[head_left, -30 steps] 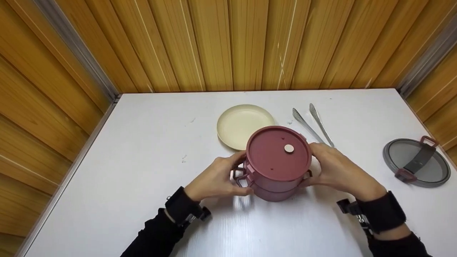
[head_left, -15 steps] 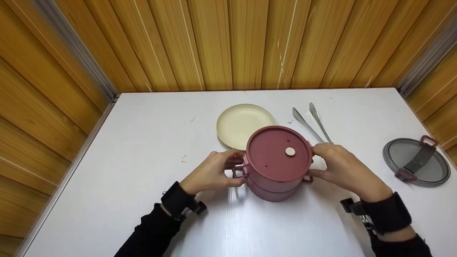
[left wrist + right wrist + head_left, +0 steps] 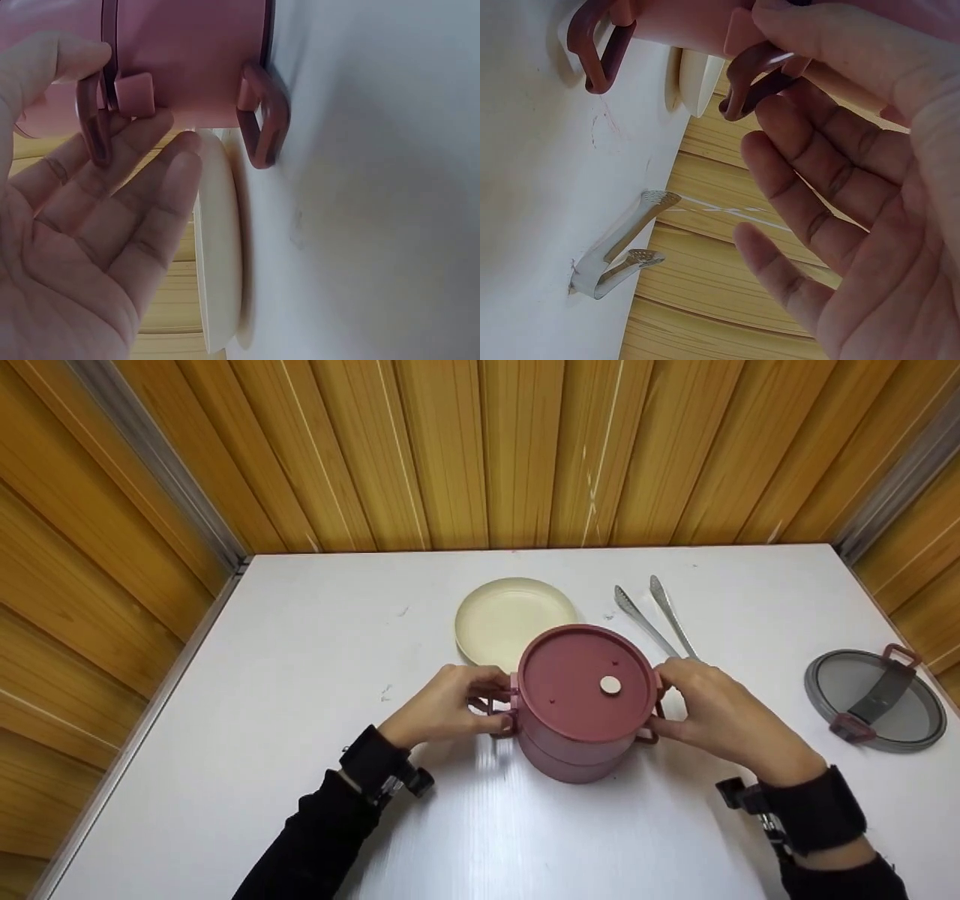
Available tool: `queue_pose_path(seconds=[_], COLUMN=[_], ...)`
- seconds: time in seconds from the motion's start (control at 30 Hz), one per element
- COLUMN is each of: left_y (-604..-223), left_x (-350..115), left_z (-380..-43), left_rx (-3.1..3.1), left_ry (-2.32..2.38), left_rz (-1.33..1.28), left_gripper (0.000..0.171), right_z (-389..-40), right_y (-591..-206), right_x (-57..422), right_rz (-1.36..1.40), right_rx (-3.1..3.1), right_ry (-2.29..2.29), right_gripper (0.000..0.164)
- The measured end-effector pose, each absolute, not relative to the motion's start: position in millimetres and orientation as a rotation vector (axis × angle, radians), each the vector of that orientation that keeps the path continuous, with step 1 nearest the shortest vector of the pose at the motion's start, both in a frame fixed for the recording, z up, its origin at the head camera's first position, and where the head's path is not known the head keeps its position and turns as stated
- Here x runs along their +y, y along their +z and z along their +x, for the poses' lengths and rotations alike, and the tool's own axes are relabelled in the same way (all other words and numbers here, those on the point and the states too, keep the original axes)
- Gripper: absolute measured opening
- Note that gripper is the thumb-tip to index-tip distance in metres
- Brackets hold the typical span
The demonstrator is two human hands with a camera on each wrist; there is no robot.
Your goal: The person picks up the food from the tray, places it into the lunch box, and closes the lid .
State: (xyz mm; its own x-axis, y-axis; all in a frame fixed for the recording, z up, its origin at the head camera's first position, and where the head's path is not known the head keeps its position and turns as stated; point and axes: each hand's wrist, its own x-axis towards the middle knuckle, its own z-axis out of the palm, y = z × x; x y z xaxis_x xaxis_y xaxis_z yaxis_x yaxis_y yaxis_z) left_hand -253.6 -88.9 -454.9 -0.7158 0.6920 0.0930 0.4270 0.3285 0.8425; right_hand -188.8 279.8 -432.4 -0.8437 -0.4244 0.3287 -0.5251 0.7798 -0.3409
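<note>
A dark red, two-tier round lunch box [image 3: 577, 757] stands upright on the white table, its flat red lid [image 3: 577, 712] bearing a small white knob [image 3: 610, 685]. My left hand [image 3: 450, 705] pinches the upper tier's left side at its handle [image 3: 91, 120], thumb on the near side and fingertips behind. On the opposite side, my right hand [image 3: 720, 716] grips the upper handle [image 3: 750, 79] between thumb and fingers, its other fingers spread off the box. A lower handle [image 3: 264, 116] below my left hand is untouched, as is the lower right one [image 3: 600, 45].
A cream plate [image 3: 510, 615] lies just behind the lunch box. Metal tongs [image 3: 637, 619] lie beyond my right hand, their handle end hidden by it in the head view. At far right sits a round grey lid [image 3: 874, 701] with red clasps. Wood-look panels [image 3: 517, 450] border the table.
The lid and its knob have turned slightly clockwise. My left hand has shifted up and left, drawing back to the handle; my right hand has moved slightly right onto its handle.
</note>
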Motion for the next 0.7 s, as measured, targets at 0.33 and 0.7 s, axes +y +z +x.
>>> queue_pose_path(seconds=[0.33, 0.7], left_y=[-454.8, -453.8], left_x=[-88.2, -88.6], left_z=[-261.3, -260.5], left_rx=[2.312, 2.299], left_ry=[1.319, 1.326], left_rz=[1.017, 1.008], left_gripper=[0.033, 0.032], right_z=[-186.5, -185.3], right_y=[-433.7, -429.1], right_x=[281.6, 281.2], right_rz=[0.764, 0.72], right_rx=[-2.703, -2.783], right_ry=[0.63, 0.655], right_gripper=[0.042, 0.04])
